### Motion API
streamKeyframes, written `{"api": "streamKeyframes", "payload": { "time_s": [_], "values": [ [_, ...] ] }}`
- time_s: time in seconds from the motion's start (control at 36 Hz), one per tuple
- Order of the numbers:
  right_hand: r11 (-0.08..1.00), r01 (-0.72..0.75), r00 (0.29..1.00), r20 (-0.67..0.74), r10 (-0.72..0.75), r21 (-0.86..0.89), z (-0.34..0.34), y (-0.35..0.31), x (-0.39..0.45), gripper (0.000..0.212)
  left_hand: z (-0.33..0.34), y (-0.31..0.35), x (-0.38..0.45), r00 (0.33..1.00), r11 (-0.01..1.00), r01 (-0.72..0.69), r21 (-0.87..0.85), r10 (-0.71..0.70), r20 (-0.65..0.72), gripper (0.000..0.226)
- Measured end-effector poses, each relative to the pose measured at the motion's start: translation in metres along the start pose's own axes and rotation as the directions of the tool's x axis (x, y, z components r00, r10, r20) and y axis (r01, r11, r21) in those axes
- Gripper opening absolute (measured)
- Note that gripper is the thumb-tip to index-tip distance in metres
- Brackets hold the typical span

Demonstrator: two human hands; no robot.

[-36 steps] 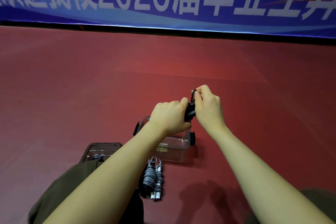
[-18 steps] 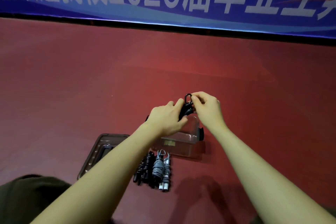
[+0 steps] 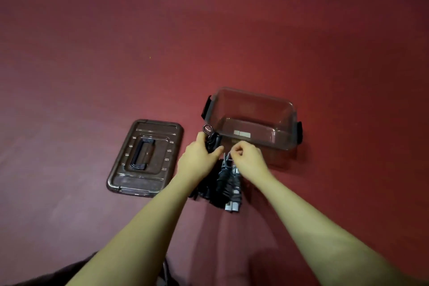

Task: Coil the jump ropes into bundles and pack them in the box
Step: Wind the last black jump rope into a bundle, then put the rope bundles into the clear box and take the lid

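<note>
My left hand (image 3: 197, 160) grips a black coiled jump rope bundle (image 3: 212, 140), whose loop sticks up by the box's near left corner. My right hand (image 3: 247, 158) has its fingers curled at the top loop of a grey rope bundle (image 3: 226, 177) that lies on the floor. Several more coiled bundles, black and grey (image 3: 233, 195), lie side by side under my hands. The clear plastic box (image 3: 287, 123) stands open just beyond them, with nothing inside.
The box's clear lid (image 3: 144, 158) with a dark handle lies flat on the red floor to the left of the box. My dark trouser leg (image 3: 69, 271) shows at the bottom left.
The view has tilted down from the banner to the floor. My hands have dropped toward the bundles. My right hand has left the black bundle and gone to a grey one.
</note>
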State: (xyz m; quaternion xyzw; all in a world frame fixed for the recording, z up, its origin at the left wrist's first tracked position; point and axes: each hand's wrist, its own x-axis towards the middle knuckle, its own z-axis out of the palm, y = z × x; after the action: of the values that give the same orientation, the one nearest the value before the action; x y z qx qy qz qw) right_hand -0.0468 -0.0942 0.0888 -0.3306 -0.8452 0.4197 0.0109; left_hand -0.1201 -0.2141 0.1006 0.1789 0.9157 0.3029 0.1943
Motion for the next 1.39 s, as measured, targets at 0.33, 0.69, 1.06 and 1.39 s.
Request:
{"api": "streamKeyframes", "payload": {
  "time_s": [0.33, 0.69, 1.06, 1.39],
  "values": [
    [0.937, -0.267, 0.916, 0.242, 0.32, -0.226, 0.078, 0.037, 0.024, 0.057, 0.029, -0.04, 0.018, 0.984, 0.984, 0.174, -0.039, -0.176, -0.041, 0.047],
    [0.981, -0.132, 0.986, 0.081, 0.144, -0.143, 0.044, 0.013, -0.008, 0.049, 0.008, -0.028, 0.0, 0.987, 0.993, 0.109, 0.052, -0.102, -0.124, 0.046],
    [0.975, 0.158, 0.971, -0.156, -0.182, -0.154, -0.033, -0.036, -0.021, 0.049, -0.028, 0.032, -0.005, 0.944, 0.972, -0.128, 0.197, 0.18, -0.275, 0.046],
    [0.993, 0.095, 0.959, -0.275, -0.071, 0.076, -0.063, -0.019, 0.092, 0.044, -0.008, 0.079, 0.116, 0.978, 0.975, -0.156, 0.156, 0.175, -0.116, 0.046]
  ]
}}
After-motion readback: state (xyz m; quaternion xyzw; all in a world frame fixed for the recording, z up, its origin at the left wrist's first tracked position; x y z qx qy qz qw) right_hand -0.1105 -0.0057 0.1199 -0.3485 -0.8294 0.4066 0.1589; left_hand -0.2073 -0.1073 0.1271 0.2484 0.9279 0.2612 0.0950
